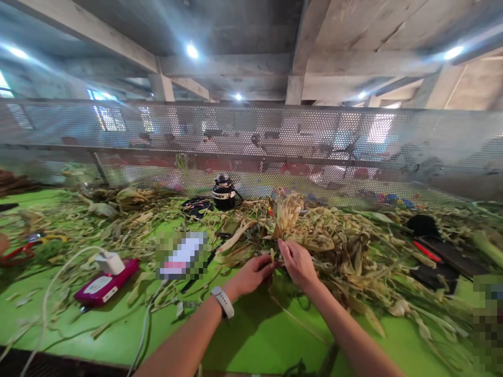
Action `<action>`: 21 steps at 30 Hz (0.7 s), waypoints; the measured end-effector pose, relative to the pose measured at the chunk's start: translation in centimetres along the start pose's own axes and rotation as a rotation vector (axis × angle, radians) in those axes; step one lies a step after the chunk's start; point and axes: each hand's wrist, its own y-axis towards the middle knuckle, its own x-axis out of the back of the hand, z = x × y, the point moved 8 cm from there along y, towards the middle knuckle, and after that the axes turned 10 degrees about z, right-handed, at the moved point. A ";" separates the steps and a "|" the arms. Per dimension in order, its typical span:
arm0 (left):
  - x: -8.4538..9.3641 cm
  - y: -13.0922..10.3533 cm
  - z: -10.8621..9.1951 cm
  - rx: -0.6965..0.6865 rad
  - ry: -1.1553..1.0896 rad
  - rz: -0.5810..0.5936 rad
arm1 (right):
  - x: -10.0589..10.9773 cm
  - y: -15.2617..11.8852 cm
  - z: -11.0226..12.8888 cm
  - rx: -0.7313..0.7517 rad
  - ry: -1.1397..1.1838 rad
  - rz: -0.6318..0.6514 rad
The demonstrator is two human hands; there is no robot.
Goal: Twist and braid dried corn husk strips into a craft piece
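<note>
Near the table's middle, my right hand (298, 263) is closed around the base of an upright bunch of dried corn husks (288, 214). Close beside it, my left hand (251, 273), with a pale watch (223, 302) on the wrist, pinches a thin yellowish husk strip (272, 255). The fingertips of both hands nearly meet below the bunch. A long thin strand (296, 319) trails from under the hands across the green tabletop (251, 340). Behind and right of my right hand lies a heap of dry husks (349, 256).
Left of my hands lie a blurred-out phone-like rectangle (184, 254) and a magenta power strip (106, 285) with a white charger (110, 262); cables cross the front left. A black jar (223, 195) stands before the perforated metal screen (251, 131). Dark tools (444, 251) lie right.
</note>
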 end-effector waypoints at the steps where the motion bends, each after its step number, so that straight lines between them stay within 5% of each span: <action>1: 0.0 0.0 0.0 -0.010 0.016 -0.002 | -0.3 0.0 0.2 0.012 -0.006 0.035; 7: 0.2 0.0 -0.4 -0.022 0.117 0.025 | -1.7 0.1 1.3 0.071 -0.108 0.091; 21: -0.3 -0.5 -0.8 0.008 -0.068 -0.009 | -1.2 -0.4 0.8 0.099 -0.097 0.011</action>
